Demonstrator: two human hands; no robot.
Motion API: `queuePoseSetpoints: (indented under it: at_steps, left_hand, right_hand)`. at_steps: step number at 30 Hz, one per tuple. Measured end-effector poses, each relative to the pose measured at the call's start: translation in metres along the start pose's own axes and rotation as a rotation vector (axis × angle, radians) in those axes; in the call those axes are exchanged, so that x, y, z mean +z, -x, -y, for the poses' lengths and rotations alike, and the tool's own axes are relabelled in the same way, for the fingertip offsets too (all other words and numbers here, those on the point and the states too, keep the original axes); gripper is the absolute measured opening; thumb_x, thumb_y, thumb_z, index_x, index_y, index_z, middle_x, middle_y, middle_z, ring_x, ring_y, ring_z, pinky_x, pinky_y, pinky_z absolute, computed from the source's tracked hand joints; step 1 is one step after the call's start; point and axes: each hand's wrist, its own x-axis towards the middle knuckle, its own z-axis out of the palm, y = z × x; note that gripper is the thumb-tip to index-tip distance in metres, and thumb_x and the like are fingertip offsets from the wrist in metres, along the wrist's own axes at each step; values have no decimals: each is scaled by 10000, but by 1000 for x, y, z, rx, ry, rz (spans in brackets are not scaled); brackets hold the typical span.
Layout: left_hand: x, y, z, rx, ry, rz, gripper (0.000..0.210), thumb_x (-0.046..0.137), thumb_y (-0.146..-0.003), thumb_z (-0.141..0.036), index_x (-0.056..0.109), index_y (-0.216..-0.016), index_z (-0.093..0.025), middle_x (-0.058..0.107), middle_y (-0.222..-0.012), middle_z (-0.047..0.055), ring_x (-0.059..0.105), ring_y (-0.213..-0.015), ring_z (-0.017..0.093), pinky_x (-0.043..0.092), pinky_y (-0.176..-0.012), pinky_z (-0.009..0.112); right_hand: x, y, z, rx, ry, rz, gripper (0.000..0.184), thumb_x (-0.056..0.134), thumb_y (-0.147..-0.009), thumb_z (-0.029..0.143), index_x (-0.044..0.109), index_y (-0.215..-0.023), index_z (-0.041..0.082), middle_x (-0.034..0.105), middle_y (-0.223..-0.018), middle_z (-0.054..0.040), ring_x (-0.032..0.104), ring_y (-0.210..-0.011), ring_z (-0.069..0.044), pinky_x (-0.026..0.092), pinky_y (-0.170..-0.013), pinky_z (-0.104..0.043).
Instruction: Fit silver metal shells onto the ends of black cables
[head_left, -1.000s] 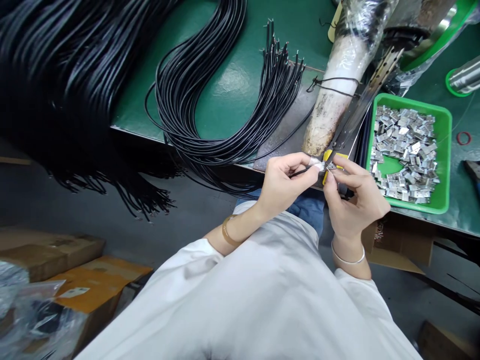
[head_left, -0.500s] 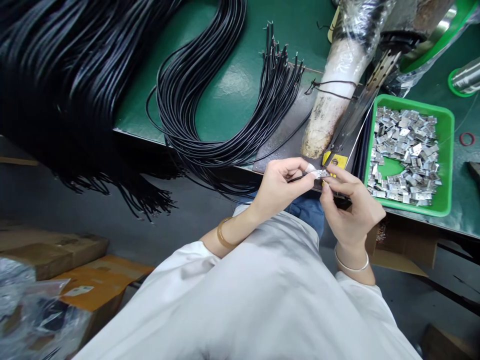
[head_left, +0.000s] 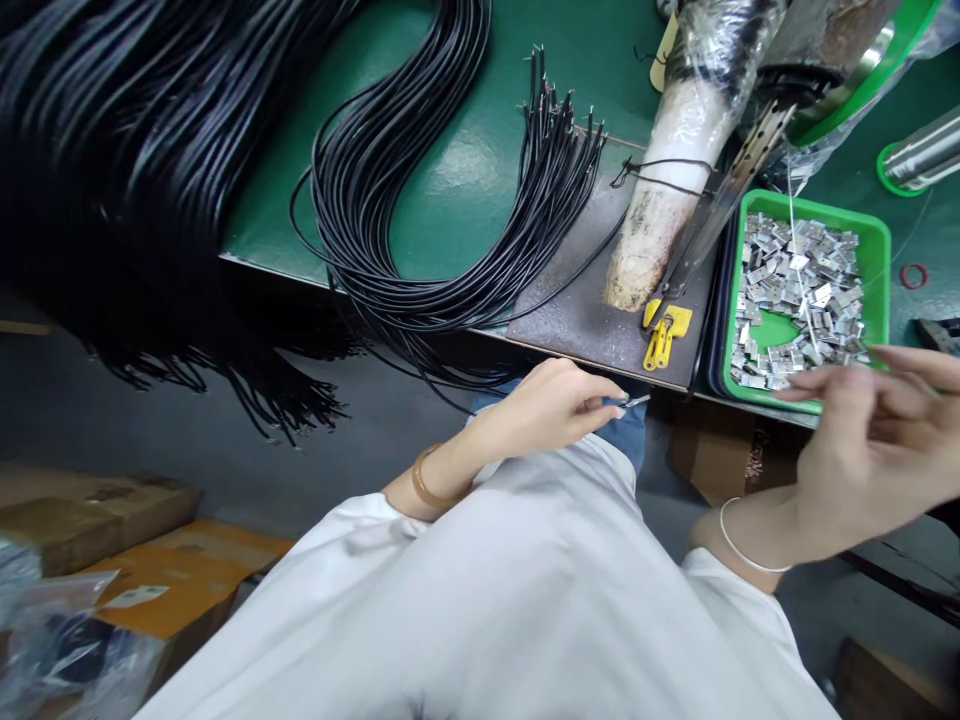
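My L hand (head_left: pixel 553 405) pinches small silvery metal pc. (head_left: pixel 637 401); just past R hand (head_left: pixel 874 445) (can't tell grip), rectangular green plastic tray (head_left: pixel 877 275).

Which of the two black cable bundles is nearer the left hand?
The smaller, curving bundle, whose lower strands run close to the left hand; the larger bundle spreads farther off, along the picture's left side.

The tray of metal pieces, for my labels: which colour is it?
The tray is bright green, best seen in the head view.

The top (head_left: pixel 480 590) is white; left bangle (head_left: pixel 418 482) tan; right bangle (head_left: pixel 738 550) silvery.
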Motion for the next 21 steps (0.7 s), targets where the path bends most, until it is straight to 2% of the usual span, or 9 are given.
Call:
queuePoseSetpoints:
  at_steps: [2, 4, 7, 10, 13, 15, 18, 19, 21]
  left_hand:
    - [-3, 1, 3, -19, 55, -107, 224, 659, -920, -287, 781, -1014, -124, 735, -703, 28, 624, -604, 100, 462, -653, 214]
    - [-9, -1, 8, -9, 81, -310, 239, 665, -920, -328, 773, -972, -121, 758, -768, 45, 654, -630, 109, 492, -634, 210]
    - [-23, -10, 16, 19, -170, -673, 219, 649, -924, -322, 752, -984, -138, 750, -896, 66, 655, -721, 139, 512, -665, 248]
    - [-36, -23, 25, -50, -534, -705, 148, 637, -898, -239, 726, -975, -151, 718, -995, 93, 655, -931, 224, 518, -822, 344]
    - [-42, -32, 31, -99, -575, -706, 43, 620, -843, -149, 656, -823, -161, 659, -819, 49, 626, -805, 192, 493, -764, 328]
    - [-44, -34, 32, -111, -392, -832, 83, 628, -816, -134, 587, -764, -183, 553, -659, -12, 535, -623, 125, 453, -656, 282]
    - [-52, -25, 27, -97, 120, -968, 114, 608, -889, -253, 546, -801, -212, 392, -547, -75, 333, -440, 61, 337, -486, 231]
    - [-55, -20, 24, -84, 309, -927, 145, 598, -915, -325, 554, -831, -216, 376, -538, -83, 289, -409, 50, 297, -446, 222]
    - [-59, -10, 15, -57, 631, -682, 260, 665, -881, -456, 590, -874, -207, 424, -547, -80, 272, -380, 31, 256, -401, 213]
  right_hand:
    - [4, -8, -12, 14, 138, 45, 207, 683, -868, 413, 666, -958, 228, 686, -838, -36, 715, -710, -206, 545, -628, -336]
    - [4, -16, -26, -24, 219, 88, 172, 744, -807, 366, 674, -864, 220, 674, -764, -17, 671, -665, -182, 523, -659, -321]
    - [2, -26, -38, -78, 261, 182, 119, 743, -798, 318, 674, -828, 226, 680, -730, 0, 653, -654, -162, 489, -681, -294]
    - [4, -31, -37, -74, 243, 352, 93, 725, -804, 313, 670, -813, 238, 715, -763, 15, 660, -654, -148, 472, -676, -269]
    - [10, -35, -33, -127, 360, 468, 91, 671, -825, 321, 638, -800, 240, 714, -778, 21, 643, -650, -148, 442, -682, -279]
    - [12, -37, -34, -196, 488, 497, 85, 639, -824, 310, 609, -786, 240, 699, -768, 18, 625, -650, -158, 398, -666, -292]
    - [14, -39, -40, -262, 589, 470, 74, 629, -815, 302, 597, -778, 248, 681, -736, 18, 611, -661, -168, 341, -633, -299]
    - [14, -39, -43, -270, 582, 443, 77, 638, -812, 304, 600, -775, 249, 677, -725, 20, 608, -657, -166, 341, -632, -299]
    - [13, -39, -44, -270, 522, 378, 75, 664, -804, 290, 616, -768, 246, 678, -717, 21, 594, -629, -148, 369, -644, -298]
